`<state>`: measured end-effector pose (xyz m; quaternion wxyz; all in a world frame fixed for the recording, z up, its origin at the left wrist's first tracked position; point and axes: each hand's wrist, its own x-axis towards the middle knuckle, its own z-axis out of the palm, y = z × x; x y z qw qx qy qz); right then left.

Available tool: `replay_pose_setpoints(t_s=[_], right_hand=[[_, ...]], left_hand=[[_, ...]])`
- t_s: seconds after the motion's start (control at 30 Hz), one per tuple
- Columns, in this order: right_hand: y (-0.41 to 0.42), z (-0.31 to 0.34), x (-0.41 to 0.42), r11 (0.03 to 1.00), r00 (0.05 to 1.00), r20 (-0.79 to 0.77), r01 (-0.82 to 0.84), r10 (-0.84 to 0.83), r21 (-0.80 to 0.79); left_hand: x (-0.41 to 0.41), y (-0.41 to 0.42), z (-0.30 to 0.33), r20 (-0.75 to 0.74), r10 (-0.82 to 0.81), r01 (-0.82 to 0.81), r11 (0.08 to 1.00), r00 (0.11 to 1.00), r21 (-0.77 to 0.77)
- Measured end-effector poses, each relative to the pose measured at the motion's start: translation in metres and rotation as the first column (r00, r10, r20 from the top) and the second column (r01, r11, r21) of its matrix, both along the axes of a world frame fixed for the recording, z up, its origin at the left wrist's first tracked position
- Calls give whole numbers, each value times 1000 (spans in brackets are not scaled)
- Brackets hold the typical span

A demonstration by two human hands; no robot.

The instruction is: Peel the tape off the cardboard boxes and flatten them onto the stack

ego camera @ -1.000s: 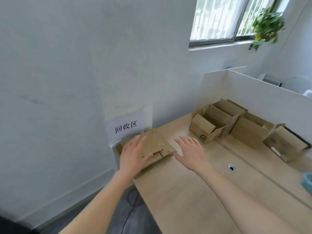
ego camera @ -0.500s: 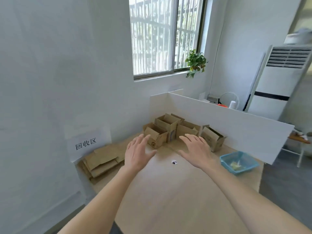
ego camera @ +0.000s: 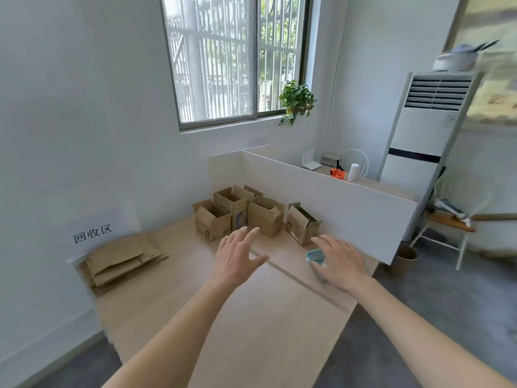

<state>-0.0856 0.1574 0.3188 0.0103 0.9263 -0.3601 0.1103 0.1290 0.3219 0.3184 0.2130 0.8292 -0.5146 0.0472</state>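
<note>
Both hands empty, fingers spread, left hand [ego camera: 237, 256] and right hand [ego camera: 340, 261] reaching toward the open boxes [ego camera: 240, 214] by the divider [ego camera: 335, 203], flattened stack [ego camera: 120, 261] far left; risk: right hand was over the blue tray [ego camera: 315, 256] and could knock it.

A white paper sign [ego camera: 96, 233] taped to the wall above the flattened cardboard stack [ego camera: 123, 261] reads "回收区" in black characters. Small printed marks show on two cardboard boxes [ego camera: 212, 221], too blurred to read.
</note>
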Motion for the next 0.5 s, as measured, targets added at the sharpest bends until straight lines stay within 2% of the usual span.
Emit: replay_pose_setpoints(t_s=[0.33,0.5], right_hand=[[-167,-28,-38,997,995,-57,81,-79,21],[-230,-41,-37,996,991,-114,78,-71,53]], left_hand=[[-26,-185,-44,-65,-14,16,999,998,40],[-36,-249,-55,-124,-57,65,996,991,59]])
